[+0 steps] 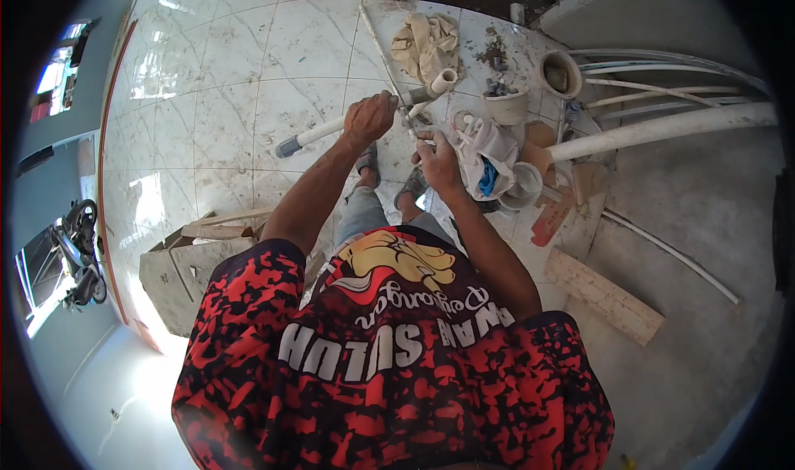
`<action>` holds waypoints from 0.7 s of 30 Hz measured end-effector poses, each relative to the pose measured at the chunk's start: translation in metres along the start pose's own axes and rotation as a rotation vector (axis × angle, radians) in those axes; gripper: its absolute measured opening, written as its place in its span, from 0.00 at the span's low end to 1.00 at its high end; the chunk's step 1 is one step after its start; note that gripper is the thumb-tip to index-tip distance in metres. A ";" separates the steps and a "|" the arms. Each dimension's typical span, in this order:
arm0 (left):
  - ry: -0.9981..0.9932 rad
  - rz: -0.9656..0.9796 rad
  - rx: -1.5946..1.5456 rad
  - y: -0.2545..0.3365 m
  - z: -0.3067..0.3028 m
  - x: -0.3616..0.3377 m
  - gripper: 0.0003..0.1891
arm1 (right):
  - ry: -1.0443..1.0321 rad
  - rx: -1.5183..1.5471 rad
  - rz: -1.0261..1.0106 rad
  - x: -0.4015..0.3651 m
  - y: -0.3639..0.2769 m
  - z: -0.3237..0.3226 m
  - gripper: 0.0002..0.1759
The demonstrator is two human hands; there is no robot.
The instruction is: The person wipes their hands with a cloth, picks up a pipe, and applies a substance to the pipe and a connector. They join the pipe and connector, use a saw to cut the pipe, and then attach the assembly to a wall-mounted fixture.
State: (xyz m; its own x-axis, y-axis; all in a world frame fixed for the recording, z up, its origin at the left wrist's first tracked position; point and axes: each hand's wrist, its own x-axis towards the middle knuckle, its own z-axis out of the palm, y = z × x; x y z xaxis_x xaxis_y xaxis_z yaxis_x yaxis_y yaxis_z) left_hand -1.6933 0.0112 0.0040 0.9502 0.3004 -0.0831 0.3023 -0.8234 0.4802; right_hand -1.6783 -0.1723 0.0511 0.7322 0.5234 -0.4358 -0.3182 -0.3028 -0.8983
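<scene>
A thin white pipe (378, 41) slants down between my hands. My left hand (370, 117) is closed on it around its middle. Its lower end meets the curled fingers of my right hand (437, 165), where the grip is partly hidden. Behind my left hand, a thicker white pipe (321, 131) with a grey fitting (288, 147) lies across the tiles. Another short, wide white pipe (445, 79) shows just beyond my hands. A crumpled whitish sack (489, 151) with something blue in it sits right of my right hand.
A beige cloth (426, 46) lies ahead on the tiled floor. Right of it are a bucket of grey fittings (505, 106), a round pot (561, 74) and several long pipes (662, 130). A wooden board (604, 294) lies at right, a grey box (195, 267) at left.
</scene>
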 end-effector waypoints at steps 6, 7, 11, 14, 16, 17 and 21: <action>0.038 0.027 0.008 0.002 0.005 0.004 0.12 | 0.026 -0.045 0.031 0.002 0.000 0.000 0.13; 0.030 0.025 0.012 0.002 0.005 0.005 0.12 | 0.024 -0.047 0.033 0.003 0.001 0.000 0.13; 0.009 0.014 0.013 0.002 0.008 0.008 0.12 | 0.031 -0.083 0.010 0.005 0.005 -0.003 0.10; 0.005 0.011 0.013 0.004 0.009 0.009 0.12 | 0.040 -0.080 0.011 0.012 0.007 -0.002 0.09; 0.003 0.005 0.003 0.006 0.008 0.010 0.12 | 0.045 -0.078 0.011 0.018 0.005 -0.001 0.09; 0.000 0.005 0.004 0.006 0.007 0.009 0.12 | 0.047 -0.082 0.028 0.020 -0.002 0.000 0.09; -0.016 -0.005 0.002 0.008 0.003 0.011 0.12 | 0.053 -0.027 0.025 0.021 0.003 -0.002 0.11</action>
State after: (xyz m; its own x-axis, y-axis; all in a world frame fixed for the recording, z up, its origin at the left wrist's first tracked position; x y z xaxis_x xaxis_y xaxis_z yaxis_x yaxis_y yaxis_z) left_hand -1.6805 0.0062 0.0039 0.9498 0.2966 -0.0998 0.3072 -0.8231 0.4777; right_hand -1.6630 -0.1637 0.0390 0.7557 0.4724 -0.4537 -0.3208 -0.3369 -0.8852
